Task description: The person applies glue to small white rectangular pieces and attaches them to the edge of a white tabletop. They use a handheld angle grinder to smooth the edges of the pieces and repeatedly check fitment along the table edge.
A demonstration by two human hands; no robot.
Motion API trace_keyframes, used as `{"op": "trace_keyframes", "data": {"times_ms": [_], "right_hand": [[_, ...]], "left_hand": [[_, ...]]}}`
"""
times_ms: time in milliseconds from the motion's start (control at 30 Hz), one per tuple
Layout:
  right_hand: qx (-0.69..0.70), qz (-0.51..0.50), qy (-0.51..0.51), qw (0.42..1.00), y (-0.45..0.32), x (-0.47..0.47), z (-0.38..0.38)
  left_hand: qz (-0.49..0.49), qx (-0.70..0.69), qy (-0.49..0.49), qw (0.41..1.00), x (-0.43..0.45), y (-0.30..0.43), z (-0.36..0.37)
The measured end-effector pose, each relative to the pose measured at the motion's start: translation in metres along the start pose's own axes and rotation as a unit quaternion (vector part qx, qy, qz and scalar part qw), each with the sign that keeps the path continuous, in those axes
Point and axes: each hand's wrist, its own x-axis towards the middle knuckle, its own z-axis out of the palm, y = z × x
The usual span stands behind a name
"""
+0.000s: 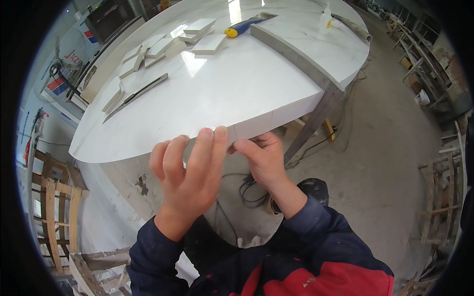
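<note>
Before me is a large white marble-look slab [237, 81] with a curved rim. White edge pieces [255, 124] run along its near side, with thin joints between them. My left hand [192, 174] has its fingertips on the last piece, at the slab's rim. Just below, my right hand [264, 159] pinches the lower border of that piece between thumb and fingers, partly hidden. A metal angle bar [296, 55] lies across the slab, and a second metal bar [314, 118] slants down from its end at the rim.
Several small white tile pieces [159, 47] lie at the slab's far left. Near them is a snap-off utility knife [135, 98]. Further back are a blue-and-yellow scraper [242, 27], a small bottle [326, 20] and a tube [355, 29]. Cables [255, 196] lie on the floor; wooden frames [61, 207] stand left.
</note>
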Motion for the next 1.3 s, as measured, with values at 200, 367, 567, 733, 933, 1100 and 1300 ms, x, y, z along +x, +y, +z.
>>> {"op": "trace_keyframes", "data": {"times_ms": [200,367,567,733,933,1100,1300], "right_hand": [[-0.008,-0.011,-0.008,1.0,-0.0009,-0.0004,0.0009],[0.004,-0.005,-0.008,1.0,-0.001,-0.0008,0.0028],[0.003,0.001,-0.011,1.0,0.0003,-0.0021,0.0051],[-0.007,0.002,-0.012,1.0,-0.0012,-0.0007,0.0],[-0.012,-0.003,-0.01,1.0,-0.0028,-0.0013,-0.0005],[-0.002,0.002,-0.019,1.0,0.0026,-0.0011,0.0059],[-0.029,-0.008,-0.004,1.0,-0.0036,-0.001,-0.0011]], "left_hand": [[-0.019,-0.026,-0.002,0.999,0.0012,0.004,-0.0024],[-0.014,-0.025,-0.006,1.0,0.001,0.0028,-0.0028],[-0.015,-0.027,-0.006,1.0,0.0011,0.0027,-0.0021],[-0.017,-0.028,-0.007,0.999,0.0014,0.0031,-0.0029],[-0.007,-0.005,0.016,1.0,-0.0002,0.0015,0.0041],[-0.009,-0.01,0.018,1.0,-0.0014,0.0015,0.0054],[-0.009,-0.01,0.018,1.0,0.0001,0.002,0.0048]]}}
